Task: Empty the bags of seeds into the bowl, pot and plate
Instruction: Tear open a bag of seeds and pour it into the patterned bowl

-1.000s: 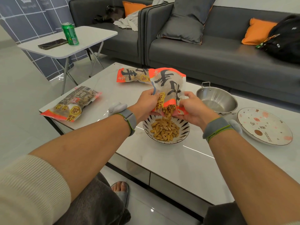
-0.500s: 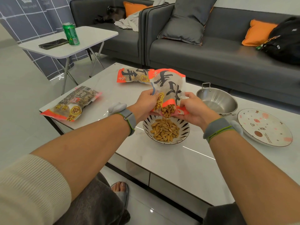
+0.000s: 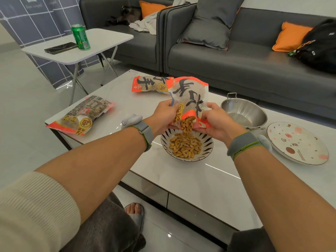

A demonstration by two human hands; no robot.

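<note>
Both hands hold an orange-and-white seed bag [image 3: 189, 99] upside down over the striped bowl [image 3: 208, 150]. My left hand [image 3: 164, 116] grips its left edge and my right hand [image 3: 216, 120] its right edge, at the open mouth. Tan seeds [image 3: 187, 124] spill from the mouth onto the heap of seeds [image 3: 185, 147] in the bowl. A steel pot [image 3: 244, 112] stands empty right of the bag. A patterned plate [image 3: 298, 142] lies empty at the far right. Two more seed bags lie flat on the table, one [image 3: 81, 116] at the left and one [image 3: 149, 84] behind the held bag.
The white coffee table [image 3: 209, 182] carries everything. A small side table [image 3: 101, 42] at the back left holds a green can [image 3: 81, 37] and a phone [image 3: 61, 48]. A grey sofa [image 3: 245, 60] with cushions and a black bag [image 3: 321, 46] runs behind. My foot [image 3: 134, 210] rests below the table edge.
The bag stays tipped over the bowl in both hands; its seeds were pouring, then held at the mouth, and now fall again. The heap in the bowl looks slightly larger.
</note>
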